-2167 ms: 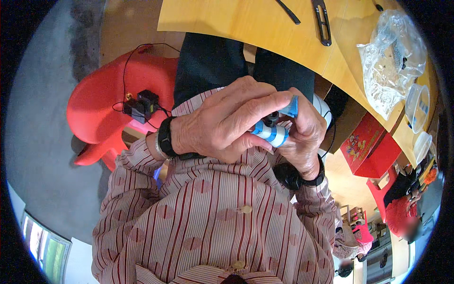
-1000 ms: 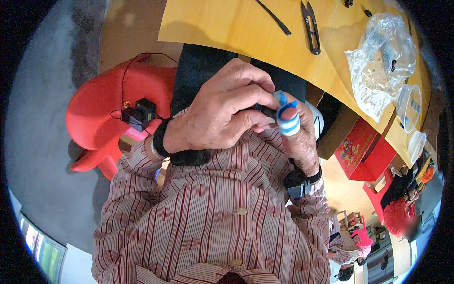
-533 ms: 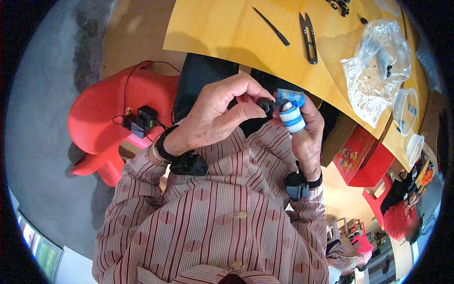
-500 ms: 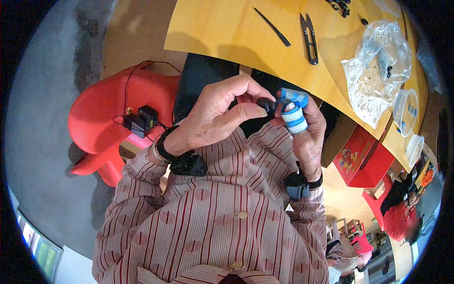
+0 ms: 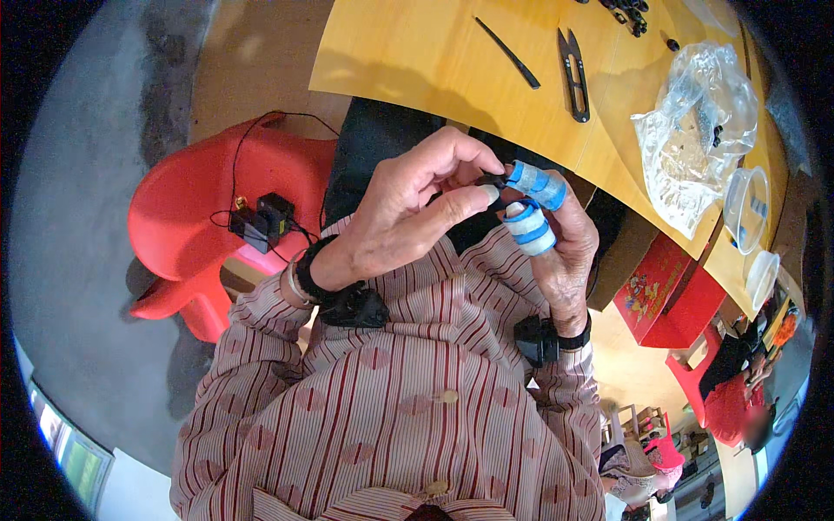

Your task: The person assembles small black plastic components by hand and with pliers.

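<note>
Both hands pinching a small dark part over the lap, below the desk's near edge.
Left hand (image 5: pixel 408 217) is curling in from the left, thumb and forefinger closing on the small dark part (image 5: pixel 489 181); right hand (image 5: pixel 560 247) is standing upright, its blue-taped fingertips (image 5: pixel 532 227) gripping the same part. Snips (image 5: pixel 575 74) are lying on the desk (image 5: pixel 417 52), well apart.

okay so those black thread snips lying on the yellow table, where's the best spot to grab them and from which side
Probably pinch the thread snips across the two arms at the wider middle, coming straight down from above. They lie flat on the yellow table, pointed blades towards its top, with bare wood on both sides, apart from the thin black stick.
</note>
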`<state>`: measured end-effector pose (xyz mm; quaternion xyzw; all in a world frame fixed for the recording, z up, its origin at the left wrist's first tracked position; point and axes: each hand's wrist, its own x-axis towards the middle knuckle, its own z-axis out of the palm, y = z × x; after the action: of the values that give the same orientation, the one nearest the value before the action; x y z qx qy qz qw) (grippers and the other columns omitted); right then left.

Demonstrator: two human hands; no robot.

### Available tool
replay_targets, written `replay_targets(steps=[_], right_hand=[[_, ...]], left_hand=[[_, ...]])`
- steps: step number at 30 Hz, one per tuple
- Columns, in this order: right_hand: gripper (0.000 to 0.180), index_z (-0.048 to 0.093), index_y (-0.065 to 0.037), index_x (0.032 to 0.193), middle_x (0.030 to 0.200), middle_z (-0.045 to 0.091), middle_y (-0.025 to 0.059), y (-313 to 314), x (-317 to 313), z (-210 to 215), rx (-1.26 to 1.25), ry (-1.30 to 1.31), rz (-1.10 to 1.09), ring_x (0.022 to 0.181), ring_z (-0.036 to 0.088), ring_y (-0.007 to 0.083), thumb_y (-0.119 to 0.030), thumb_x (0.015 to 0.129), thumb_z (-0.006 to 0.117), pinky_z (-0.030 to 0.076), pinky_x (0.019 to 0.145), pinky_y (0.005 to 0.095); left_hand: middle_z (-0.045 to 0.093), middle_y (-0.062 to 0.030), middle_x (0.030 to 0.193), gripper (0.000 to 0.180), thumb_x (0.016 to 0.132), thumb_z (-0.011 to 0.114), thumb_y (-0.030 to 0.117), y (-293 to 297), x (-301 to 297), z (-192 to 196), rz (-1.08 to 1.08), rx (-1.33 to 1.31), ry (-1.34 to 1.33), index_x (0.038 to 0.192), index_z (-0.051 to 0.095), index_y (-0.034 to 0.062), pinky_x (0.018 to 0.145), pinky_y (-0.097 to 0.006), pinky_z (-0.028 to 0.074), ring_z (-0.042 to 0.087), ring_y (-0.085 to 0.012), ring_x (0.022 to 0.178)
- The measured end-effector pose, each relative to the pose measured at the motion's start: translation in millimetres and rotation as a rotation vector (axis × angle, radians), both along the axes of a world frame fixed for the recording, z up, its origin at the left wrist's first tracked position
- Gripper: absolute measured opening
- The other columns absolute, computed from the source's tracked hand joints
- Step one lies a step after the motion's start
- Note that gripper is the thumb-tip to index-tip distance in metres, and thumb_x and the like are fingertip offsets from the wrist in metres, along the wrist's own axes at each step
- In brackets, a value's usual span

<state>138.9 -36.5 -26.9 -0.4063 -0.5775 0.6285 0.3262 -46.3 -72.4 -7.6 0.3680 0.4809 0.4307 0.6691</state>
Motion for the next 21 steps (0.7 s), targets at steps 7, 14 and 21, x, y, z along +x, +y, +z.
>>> replay_targets(steps=[7,14,21], right_hand=[[0.025,0.061,-0.001,0.107,0.094,0.057,0.0050,-2.6,-2.2,3.6,-0.126,0.068,-0.013,0.086,0.056,0.0126,-0.002,0.082,0.065,0.044,0.077,0.0232],[0.026,0.060,-0.002,0.110,0.099,0.058,0.0044,-4.5,-5.5,1.7,-0.219,0.090,0.031,0.090,0.055,0.0112,-0.002,0.084,0.063,0.044,0.081,0.0231],[0.030,0.057,-0.002,0.114,0.103,0.062,0.0049,-2.5,-7.3,0.6,-0.253,0.101,0.040,0.091,0.061,0.0139,-0.004,0.085,0.062,0.054,0.077,0.0281]], left_hand=[[0.056,-0.0070,0.103,0.026,0.089,0.054,-0.002,-5.9,2.1,-8.0,0.027,0.231,0.208,0.114,0.052,-0.0021,0.080,-0.023,0.044,0.055,-0.0115,0.093],[0.063,-0.0133,0.101,0.024,0.088,0.055,0.002,-1.2,2.6,-5.4,0.008,0.375,0.396,0.111,0.059,-0.0032,0.076,-0.026,0.047,0.061,-0.0161,0.088],[0.065,-0.0128,0.098,0.023,0.088,0.054,0.003,1.9,2.0,-6.9,0.007,0.462,0.472,0.110,0.060,-0.0014,0.072,-0.027,0.049,0.063,-0.0177,0.082]])
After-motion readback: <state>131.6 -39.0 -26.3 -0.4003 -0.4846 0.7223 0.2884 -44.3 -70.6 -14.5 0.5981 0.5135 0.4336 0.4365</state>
